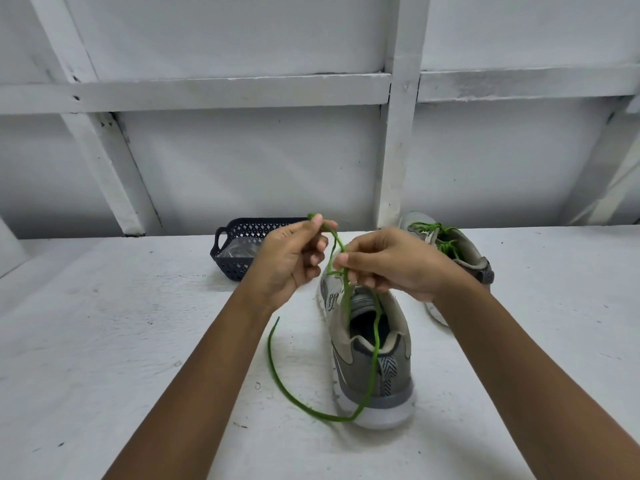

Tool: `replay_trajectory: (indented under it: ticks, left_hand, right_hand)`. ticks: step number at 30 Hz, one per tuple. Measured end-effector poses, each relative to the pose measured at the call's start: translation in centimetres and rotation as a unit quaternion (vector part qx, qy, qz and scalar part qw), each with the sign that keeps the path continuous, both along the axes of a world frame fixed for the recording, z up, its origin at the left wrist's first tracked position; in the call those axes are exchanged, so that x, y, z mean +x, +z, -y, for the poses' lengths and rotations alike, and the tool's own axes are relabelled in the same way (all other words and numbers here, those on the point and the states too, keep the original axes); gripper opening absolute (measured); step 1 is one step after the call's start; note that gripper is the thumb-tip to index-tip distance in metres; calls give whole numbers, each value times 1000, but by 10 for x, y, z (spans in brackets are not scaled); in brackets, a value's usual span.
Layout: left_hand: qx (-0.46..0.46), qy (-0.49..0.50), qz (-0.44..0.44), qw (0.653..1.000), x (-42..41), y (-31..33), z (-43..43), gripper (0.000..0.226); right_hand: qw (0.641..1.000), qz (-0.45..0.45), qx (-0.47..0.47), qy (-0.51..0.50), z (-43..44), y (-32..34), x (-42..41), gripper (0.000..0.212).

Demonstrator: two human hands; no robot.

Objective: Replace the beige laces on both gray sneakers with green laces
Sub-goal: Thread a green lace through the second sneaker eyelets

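the green lace (373,368), a thin round cord, is hanging between both hands above the near gray sneaker (356,379). the left hand (291,261) is pinching one small bend of it between thumb and forefinger, with the other fingers curled in. the right hand (391,263) is pinching it just beside that, fingers folded around the cord. from the hands the lace is dropping into the shoe's opening, running down over the heel collar, and sweeping in a wide loop across the surface on the shoe's left. its free end is curling up toward the left wrist.

the near sneaker is standing upright in the middle of the surface, its long axis running from the near edge toward the far edge, heel facing the person and toe pointing at the wall. it is showing gray mesh and suede-like panels, a beige padded collar, a herringbone heel tab and a thick white sole.

the second gray sneaker (464,251) is sitting close to the far edge, to the right, already wearing a knotted green lace (440,237).

a dark perforated plastic basket (232,263) with a loop handle is standing at the far edge, behind the left hand. the white table (104,341) is looking rough and speckled, and a white panelled wall (242,161) with raised battens is rising behind it.
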State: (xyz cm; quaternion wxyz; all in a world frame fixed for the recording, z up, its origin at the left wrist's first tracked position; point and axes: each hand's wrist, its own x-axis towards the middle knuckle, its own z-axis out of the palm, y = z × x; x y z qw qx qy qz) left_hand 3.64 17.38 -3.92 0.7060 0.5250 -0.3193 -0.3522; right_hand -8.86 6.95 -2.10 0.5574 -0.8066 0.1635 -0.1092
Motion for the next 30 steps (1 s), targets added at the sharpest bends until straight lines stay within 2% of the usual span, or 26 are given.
replay_trajectory:
  ticks: [3, 6, 9, 13, 15, 17, 19, 21, 24, 28, 30]
  left_hand:
    - [72, -23, 86, 993, -6, -11, -2, 32]
    - [90, -64, 157, 981, -11, -20, -7, 24]
    - [96, -89, 171, 977, -11, -22, -13, 20]
    - [111, -76, 181, 974, -6, -23, -19, 25]
    - [124, -51, 215, 967, -6, -23, -20, 27]
    - [125, -8, 225, 966, -7, -25, -19, 25]
    - [120, 54, 204, 970, -7, -28, -17, 24]
    - [123, 117, 181, 969, -6, -33, -13, 23]
    - [129, 159, 167, 964, -8, -39, -11, 18]
    - [150, 130, 188, 962, -12, -45, -9, 19]
    - [146, 121, 184, 964, -15, -47, -8, 19]
  right_hand:
    - [996, 55, 49, -56, 2, 6, 3, 16]
    - [987, 96, 86, -97, 5, 9, 7, 18]
    - [979, 115, 110, -125, 7, 7, 9, 18]
    - [979, 102, 101, -143, 9, -1, 9, 15]
    - [984, 77, 62, -145, 8, -4, 7, 13]
    - [985, 40, -53, -161, 8, -8, 5, 17]
    - [961, 9, -205, -186, 8, -12, 3, 24]
    - [934, -20, -299, -196, 8, -16, -1, 32]
    - [920, -80, -345, -166, 6, -26, -2, 42]
    - [905, -136, -381, -135, 0, -37, 0, 42]
    - [910, -141, -370, -125, -1, -41, 2, 38]
